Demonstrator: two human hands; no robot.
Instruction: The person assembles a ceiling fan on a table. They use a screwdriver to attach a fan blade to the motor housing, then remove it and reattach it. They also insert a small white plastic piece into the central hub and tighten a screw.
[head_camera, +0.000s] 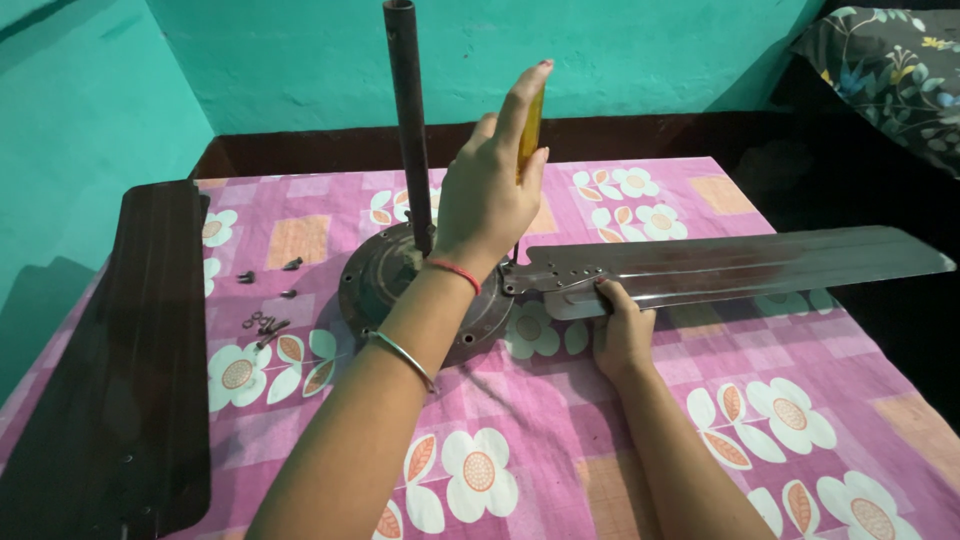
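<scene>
Blades (110, 370), dark brown and loose, lie stacked at 9 o'clock of the fan motor, along the left edge of the surface (640, 420), which carries a pink floral cloth. Screws and washers (265, 300), small and dark, are scattered between the blades and the motor housing (375, 280), near but not touching either. Housing is round, grey metal, flat on the cloth at centre. Downrod (408, 120), dark tube, stands upright from its middle toward 12 o'clock.

Left hand (490, 190) is raised over the housing rim, fingers closed around the yellow handle of a screwdriver (531, 130); index finger extended up along it. Tool is upright, its shaft running down to the joint where the blade bracket meets the housing; tip itself hidden behind the hand. Red thread and metal bangle on that wrist.

Silver blade (740, 265) extends from the housing toward 3 o'clock, root touching the rim. Right hand (622, 335) clamps the blade's near edge close to the root, thumb on top, fingers under.
</scene>
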